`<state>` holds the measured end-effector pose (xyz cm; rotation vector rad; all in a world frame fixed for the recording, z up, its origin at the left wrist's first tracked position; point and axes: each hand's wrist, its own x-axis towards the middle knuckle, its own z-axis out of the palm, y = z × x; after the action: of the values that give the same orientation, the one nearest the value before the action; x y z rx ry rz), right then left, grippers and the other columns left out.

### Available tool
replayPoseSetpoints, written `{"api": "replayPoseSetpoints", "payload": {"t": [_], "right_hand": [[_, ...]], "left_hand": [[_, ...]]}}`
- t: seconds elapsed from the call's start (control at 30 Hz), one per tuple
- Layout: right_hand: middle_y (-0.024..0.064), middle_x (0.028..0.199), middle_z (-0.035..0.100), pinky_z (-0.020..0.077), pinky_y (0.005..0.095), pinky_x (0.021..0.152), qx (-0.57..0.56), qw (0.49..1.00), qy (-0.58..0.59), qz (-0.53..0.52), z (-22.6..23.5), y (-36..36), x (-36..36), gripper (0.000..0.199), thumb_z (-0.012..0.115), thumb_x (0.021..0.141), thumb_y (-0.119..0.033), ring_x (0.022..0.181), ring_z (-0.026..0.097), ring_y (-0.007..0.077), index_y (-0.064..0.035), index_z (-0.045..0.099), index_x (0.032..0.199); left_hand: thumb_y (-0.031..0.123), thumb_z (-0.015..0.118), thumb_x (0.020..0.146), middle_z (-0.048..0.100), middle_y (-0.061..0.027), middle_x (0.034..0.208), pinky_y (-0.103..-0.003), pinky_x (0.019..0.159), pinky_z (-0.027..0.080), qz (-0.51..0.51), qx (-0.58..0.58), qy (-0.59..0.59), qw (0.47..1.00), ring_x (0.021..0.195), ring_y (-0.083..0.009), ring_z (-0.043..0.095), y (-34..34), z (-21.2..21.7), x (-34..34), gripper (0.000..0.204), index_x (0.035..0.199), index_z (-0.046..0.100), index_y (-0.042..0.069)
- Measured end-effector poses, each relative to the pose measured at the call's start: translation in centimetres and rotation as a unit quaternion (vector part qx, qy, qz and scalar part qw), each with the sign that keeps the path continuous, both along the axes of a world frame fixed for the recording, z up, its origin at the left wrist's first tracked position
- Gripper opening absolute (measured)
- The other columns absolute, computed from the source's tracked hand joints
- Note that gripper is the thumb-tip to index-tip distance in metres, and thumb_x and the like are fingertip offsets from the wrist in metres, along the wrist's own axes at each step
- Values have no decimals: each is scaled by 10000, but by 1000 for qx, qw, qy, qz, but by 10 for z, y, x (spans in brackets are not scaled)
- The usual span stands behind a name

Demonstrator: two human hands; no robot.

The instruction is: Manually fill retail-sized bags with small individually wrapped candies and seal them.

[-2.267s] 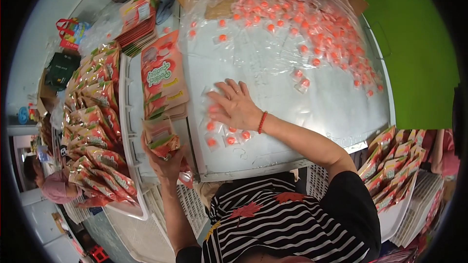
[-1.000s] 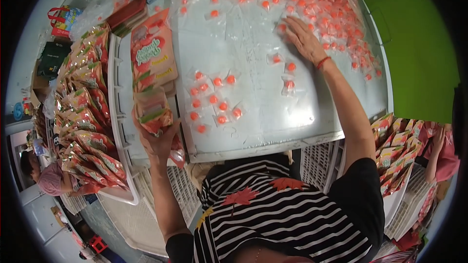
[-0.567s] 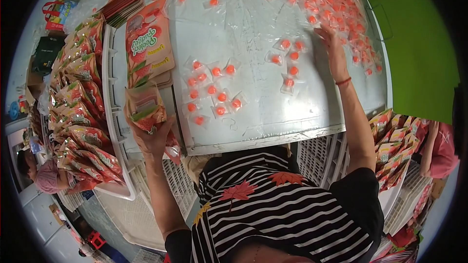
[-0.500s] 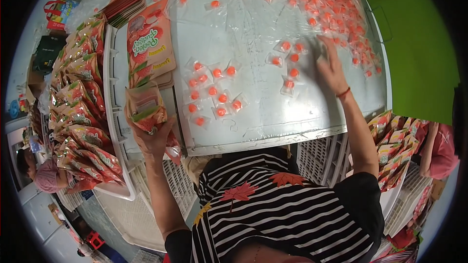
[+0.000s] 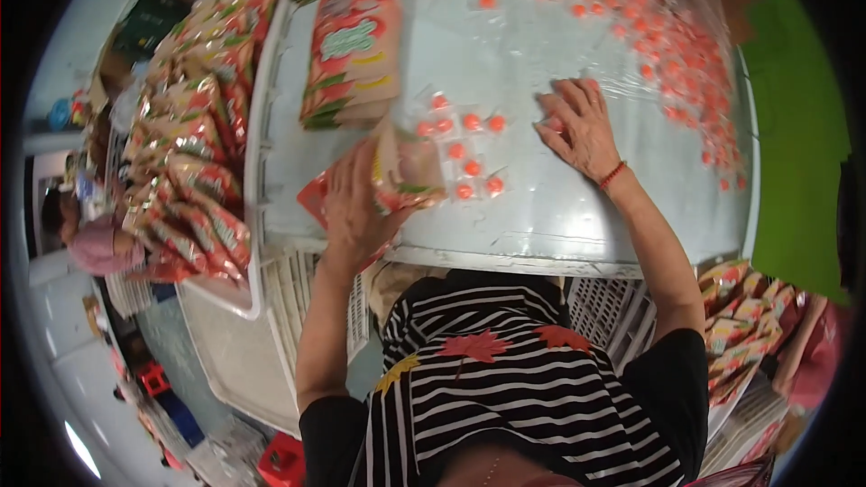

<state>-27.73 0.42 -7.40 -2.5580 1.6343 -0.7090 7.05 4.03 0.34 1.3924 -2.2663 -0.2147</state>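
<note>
My left hand (image 5: 354, 207) grips an orange printed pouch (image 5: 397, 171) and tilts it over the near edge of the white table (image 5: 532, 225). A small group of clear sachets with orange sweets (image 5: 465, 144) lies just right of the pouch. Flat on the table, my right hand (image 5: 577, 126) rests with fingers spread, covering one or more sachets. A large heap of the same sachets (image 5: 667, 27) spreads over the far right of the table.
A stack of flat pouches (image 5: 352, 50) lies at the table's left. A white tray (image 5: 253, 126) to the left holds several filled pouches (image 5: 194, 162). More pouches sit in a crate (image 5: 749, 325) at lower right. Another person (image 5: 81, 234) is at far left.
My right hand drew back from the far heap toward the middle of the table. My left hand brought the pouch rightward, up against the small group of sachets.
</note>
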Motion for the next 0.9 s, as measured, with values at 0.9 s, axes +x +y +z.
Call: {"api": "replayPoseSetpoints", "payload": {"t": [0.9], "right_hand": [[118,1018,584,486,377,753,-14,997,-75,21,8,29,87,229,681,751,-161,933,573,299,-53,607,939]], "left_hand": [[259,841,558,482,-195,1243,-466,959,379,-39,21,58,997,1128,-389,468,-15,-15,0,976,1350,325,16]]}}
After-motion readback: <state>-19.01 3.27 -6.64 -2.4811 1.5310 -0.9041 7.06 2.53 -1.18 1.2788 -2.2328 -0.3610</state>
